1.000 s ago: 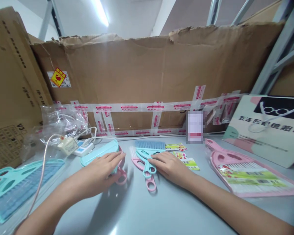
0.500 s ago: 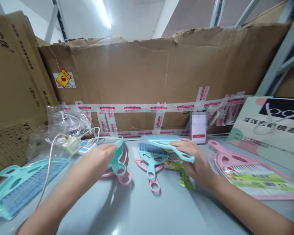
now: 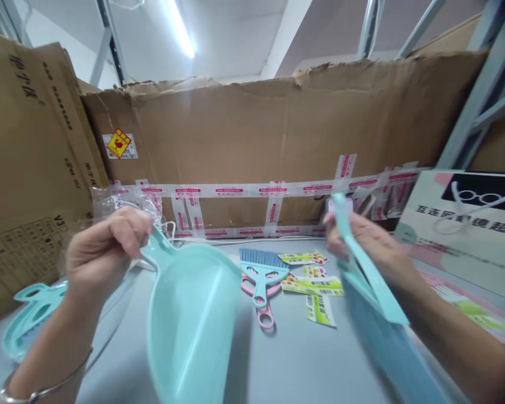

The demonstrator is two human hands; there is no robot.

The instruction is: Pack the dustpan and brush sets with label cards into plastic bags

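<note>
My left hand (image 3: 109, 247) is closed on the handle of a turquoise dustpan (image 3: 193, 320), whose scoop hangs downward with its inner face toward me. On the right, my right hand (image 3: 368, 238) grips a turquoise hand brush (image 3: 374, 280); its blue bristles point down and are smeared by motion. Between the hands, a smaller-looking turquoise brush (image 3: 261, 275) with blue bristles lies on the table over a pink brush (image 3: 265, 317). Beside that pair are several green-and-yellow label cards (image 3: 315, 285).
A turquoise dustpan-and-brush set (image 3: 33, 314) lies at left, a pink set (image 3: 475, 303) at right. Behind stand a wide cardboard box (image 3: 235, 134), a tall carton (image 3: 29, 168), a paper bag (image 3: 467, 235) and a partly covered phone (image 3: 340, 205). Clear plastic wrap (image 3: 122, 199) lies back left.
The turquoise dustpan has been lifted off the table and brought close to me by my left hand. My right hand has turned the brush from level to bristles down, moving it rightward.
</note>
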